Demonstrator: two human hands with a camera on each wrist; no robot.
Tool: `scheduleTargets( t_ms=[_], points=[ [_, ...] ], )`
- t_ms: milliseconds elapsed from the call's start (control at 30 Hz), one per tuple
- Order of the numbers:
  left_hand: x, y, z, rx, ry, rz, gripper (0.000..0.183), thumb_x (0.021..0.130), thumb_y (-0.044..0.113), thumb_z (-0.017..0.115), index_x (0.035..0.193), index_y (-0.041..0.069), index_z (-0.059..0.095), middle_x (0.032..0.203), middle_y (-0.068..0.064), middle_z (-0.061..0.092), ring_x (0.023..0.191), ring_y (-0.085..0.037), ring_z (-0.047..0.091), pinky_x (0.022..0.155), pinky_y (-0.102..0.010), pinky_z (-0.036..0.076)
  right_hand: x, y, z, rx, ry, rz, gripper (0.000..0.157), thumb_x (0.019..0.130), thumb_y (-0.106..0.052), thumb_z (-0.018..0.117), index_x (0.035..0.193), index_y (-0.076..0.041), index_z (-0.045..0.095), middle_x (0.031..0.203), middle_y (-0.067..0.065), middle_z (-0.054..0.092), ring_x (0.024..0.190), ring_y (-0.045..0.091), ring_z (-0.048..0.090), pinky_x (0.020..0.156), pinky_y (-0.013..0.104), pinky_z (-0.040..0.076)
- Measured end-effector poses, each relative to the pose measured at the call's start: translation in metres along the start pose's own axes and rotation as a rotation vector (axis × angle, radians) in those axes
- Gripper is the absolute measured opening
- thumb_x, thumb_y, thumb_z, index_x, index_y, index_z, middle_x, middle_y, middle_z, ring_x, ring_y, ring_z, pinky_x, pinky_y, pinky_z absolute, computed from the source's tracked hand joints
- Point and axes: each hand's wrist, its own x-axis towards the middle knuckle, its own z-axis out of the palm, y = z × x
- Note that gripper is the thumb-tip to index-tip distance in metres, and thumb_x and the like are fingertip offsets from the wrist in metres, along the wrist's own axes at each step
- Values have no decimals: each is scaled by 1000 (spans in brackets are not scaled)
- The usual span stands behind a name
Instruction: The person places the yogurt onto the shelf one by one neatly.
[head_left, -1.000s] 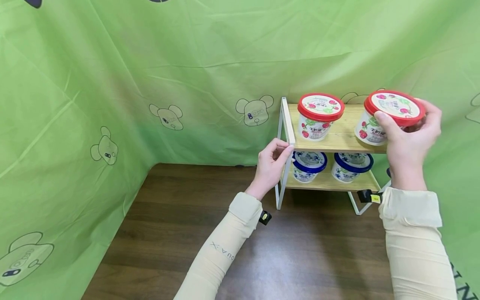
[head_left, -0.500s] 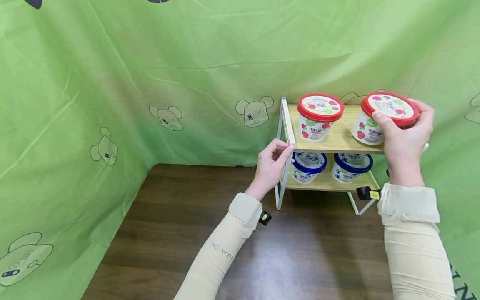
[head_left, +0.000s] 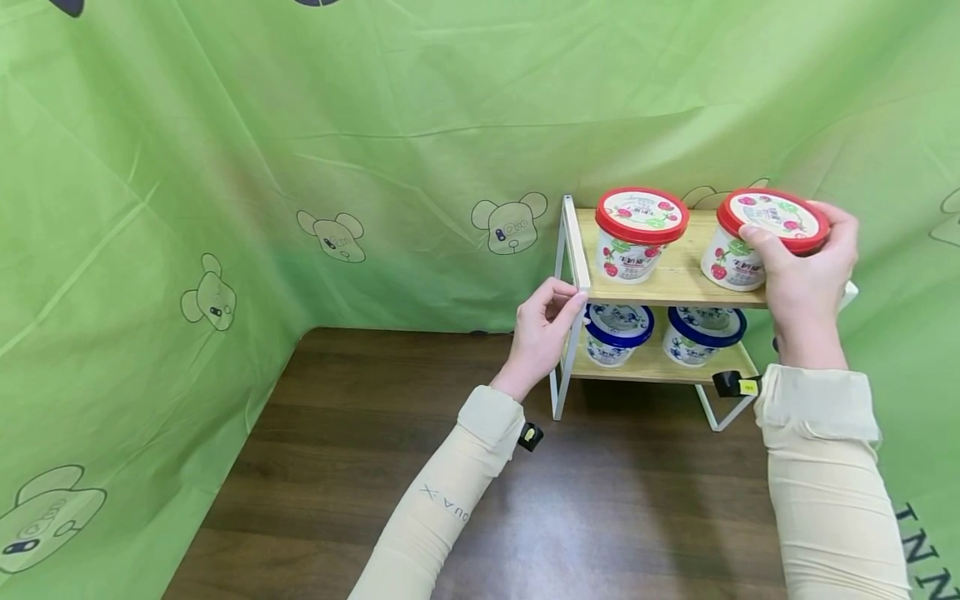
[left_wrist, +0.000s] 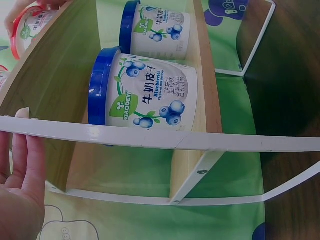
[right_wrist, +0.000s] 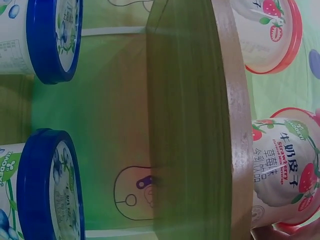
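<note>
My right hand holds a strawberry tub with a red lid, its thumb at the near side and fingers behind the lid. The tub is at the right of the upper shelf; in the right wrist view its base appears to meet the board. To its left another red-lidded tub stands upright. My left hand pinches the front corner of the rack's white metal frame. On the lower shelf stand two blueberry tubs with blue lids, also shown in the left wrist view.
The small two-tier rack stands on a dark wooden tabletop. A green printed cloth hangs close behind it and along both sides. A dark wrist camera sits at my right cuff, near the rack's right leg.
My right hand has moved the strawberry tub left and slightly down onto the upper shelf, and its lid looks more level. My left hand has stayed on the frame.
</note>
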Motion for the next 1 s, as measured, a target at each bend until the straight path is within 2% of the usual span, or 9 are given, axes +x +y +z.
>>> scheduleTargets(
  t_ms=[300,433,567,800,1000],
  points=[
    [0,2,0,-6,-2,8,6,102,0,59,101,-6,60,93,-26,66,82,-37,63,72,-22,50,2,-1,1,-70,-40,20,74,85,-12,83,144,-21,40,142,-4,42,131,10,42,110,25,35],
    [0,1,0,-2,3,9,5,102,0,60,101,-5,60,92,-23,66,81,-33,63,72,-22,51,2,0,1,-82,-45,22,73,85,-13,83,144,-22,40,142,-5,42,132,10,41,111,26,34],
    [0,-1,1,1,8,8,6,102,1,60,100,-4,61,92,-21,67,82,-29,63,73,-23,51,3,1,0,-87,-61,15,73,85,-13,83,143,-22,40,142,-4,42,132,10,42,109,23,35],
    [0,0,1,-2,16,4,5,102,1,60,100,-4,61,92,-21,67,82,-29,64,73,-23,52,3,1,-4,-85,-103,18,74,85,-15,84,143,-22,39,142,-4,41,132,10,42,102,15,38],
    [0,0,2,0,13,-3,5,102,1,60,100,-4,61,93,-22,67,83,-31,64,73,-23,52,2,-2,-5,-144,-112,27,78,86,-19,84,147,-25,36,146,-5,38,135,9,39,106,15,34]
  ],
)
